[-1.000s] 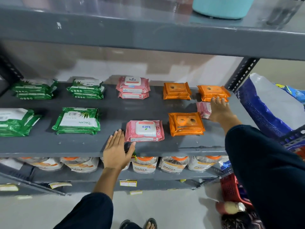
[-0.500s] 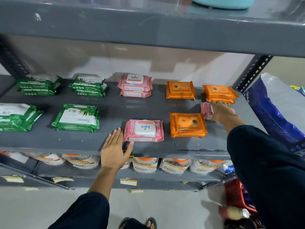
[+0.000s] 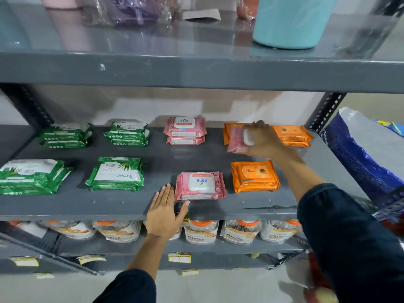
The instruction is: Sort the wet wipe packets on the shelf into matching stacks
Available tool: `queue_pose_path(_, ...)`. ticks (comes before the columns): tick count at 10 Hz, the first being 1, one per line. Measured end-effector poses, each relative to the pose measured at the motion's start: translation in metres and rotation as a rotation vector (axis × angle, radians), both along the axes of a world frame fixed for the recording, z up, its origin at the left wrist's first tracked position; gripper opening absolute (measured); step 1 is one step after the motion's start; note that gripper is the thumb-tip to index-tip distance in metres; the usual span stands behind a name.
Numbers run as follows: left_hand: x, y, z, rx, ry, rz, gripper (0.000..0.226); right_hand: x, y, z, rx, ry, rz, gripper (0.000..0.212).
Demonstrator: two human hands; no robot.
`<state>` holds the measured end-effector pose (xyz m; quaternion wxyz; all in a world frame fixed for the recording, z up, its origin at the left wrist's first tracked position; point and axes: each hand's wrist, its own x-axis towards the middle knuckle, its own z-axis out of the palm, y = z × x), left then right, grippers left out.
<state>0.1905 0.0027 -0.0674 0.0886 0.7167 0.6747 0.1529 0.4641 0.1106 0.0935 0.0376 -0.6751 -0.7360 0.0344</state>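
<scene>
My right hand [image 3: 265, 139] holds a pink wet wipe packet [image 3: 237, 141] lifted above the grey shelf [image 3: 122, 204], in front of the back orange stack [image 3: 231, 131]. A pink stack of two [image 3: 185, 130] sits at the back middle, and a single pink packet [image 3: 200, 185] lies at the front. More orange packets lie at the back right [image 3: 291, 135] and front right [image 3: 254, 176]. Green packets form stacks at the back [image 3: 126, 133], back left [image 3: 65, 135], front [image 3: 117, 173] and far left [image 3: 30, 176]. My left hand [image 3: 164, 212] rests flat on the shelf's front edge, fingers apart, beside the front pink packet.
The shelf above carries a teal container [image 3: 290, 20] and wrapped items. Jars with orange lids [image 3: 201, 231] fill the shelf below. A blue and white bag [image 3: 367, 154] hangs at the right, beside the perforated upright [image 3: 325, 112].
My right hand has picked up the pink packet from the right side of the shelf and carried it up and leftward. The left hand has stayed put.
</scene>
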Motion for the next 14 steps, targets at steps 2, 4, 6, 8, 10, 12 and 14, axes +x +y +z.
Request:
queue_pose_path(2,-0.013,-0.004,0.011,0.027,-0.030,-0.056,0.107,-0.089,-0.030,0.000,-0.194,0.022,0.188,0.069)
queue_pose_path(4,-0.030,-0.013,0.015,-0.013,-0.061,-0.168,0.102,-0.126,-0.052,-0.015,-0.237,-0.012,0.180,0.078)
queue_pose_path(6,-0.039,-0.017,0.014,-0.042,-0.039,-0.248,0.086,-0.137,-0.067,-0.033,-0.257,-0.079,0.116,0.076)
queue_pose_path(8,-0.042,-0.015,0.016,-0.089,-0.034,-0.272,0.083,-0.141,-0.069,-0.040,-0.239,-0.107,0.109,0.085)
queue_pose_path(10,-0.038,-0.014,0.018,-0.123,-0.045,-0.255,0.086,-0.143,-0.066,-0.046,-0.217,-0.152,0.152,0.086)
queue_pose_path(12,-0.035,-0.013,0.017,-0.115,-0.052,-0.225,0.088,-0.141,-0.065,-0.048,-0.209,-0.184,0.172,0.092)
queue_pose_path(14,-0.014,-0.018,0.036,0.102,-0.347,-0.062,0.099,-0.131,-0.083,-0.040,-0.128,0.151,0.146,0.102)
